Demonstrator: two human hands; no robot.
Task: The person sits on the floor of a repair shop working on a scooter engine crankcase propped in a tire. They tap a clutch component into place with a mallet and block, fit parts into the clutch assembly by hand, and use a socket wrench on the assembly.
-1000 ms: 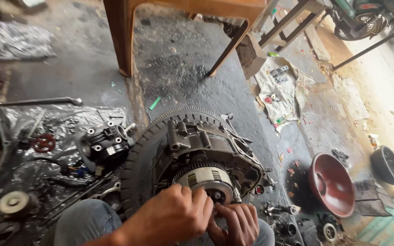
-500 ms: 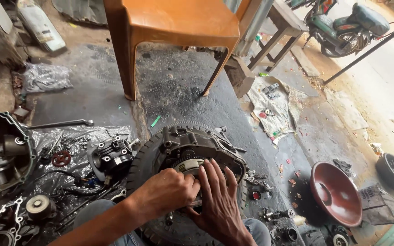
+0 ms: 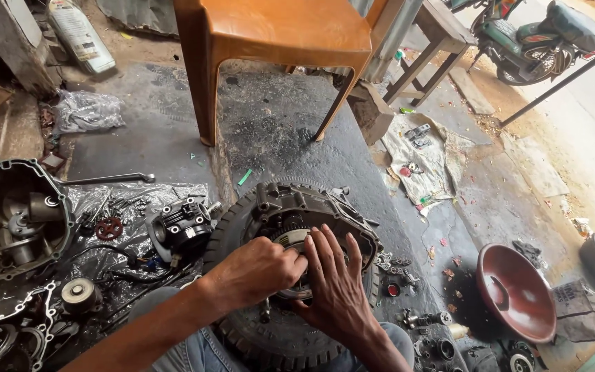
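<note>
2 hands on 1 engine casing (image 3: 311, 213), which sits on 1 tyre (image 3: 242, 331) on the floor. Left hand (image 3: 259, 269) clenched on the round centre part (image 3: 294, 240); right hand (image 3: 335, 286) spread flat, fingers pressing it. 1 orange chair (image 3: 277, 41) behind, 1 red bowl (image 3: 514, 289) at right.

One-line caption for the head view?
Both hands, left hand and right hand, press on an engine case resting on a tyre.
</note>
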